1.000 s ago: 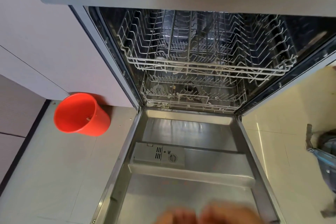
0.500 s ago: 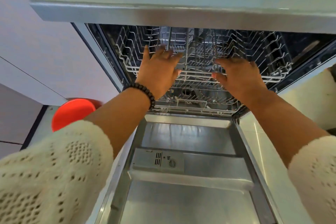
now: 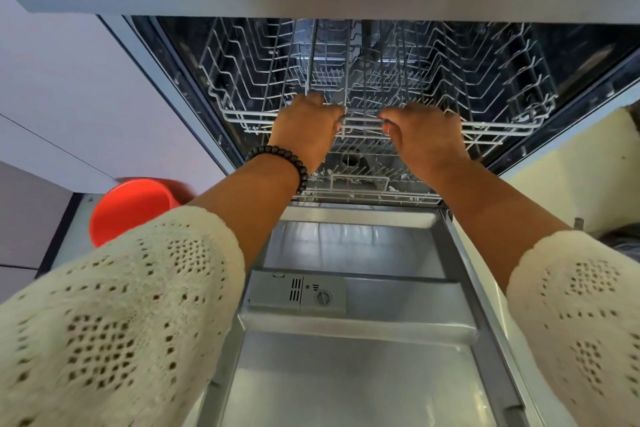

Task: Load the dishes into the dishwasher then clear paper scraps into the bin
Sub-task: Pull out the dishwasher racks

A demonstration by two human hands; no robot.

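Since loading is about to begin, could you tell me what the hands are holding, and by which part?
Both the left hand and right hand grip the upper rack by its front rail, near the middle.

Both hands, absent from the rack a second ago and hovering flat-fingered over it half a second ago, now sit on the front rail of the upper rack [image 3: 502, 126]. Left hand [image 3: 304, 130] and right hand [image 3: 424, 135] have fingers curled round the wire, thumbs facing each other

Both sleeves [image 3: 114, 315] hide part of the orange bin [image 3: 131, 204] and the floor.
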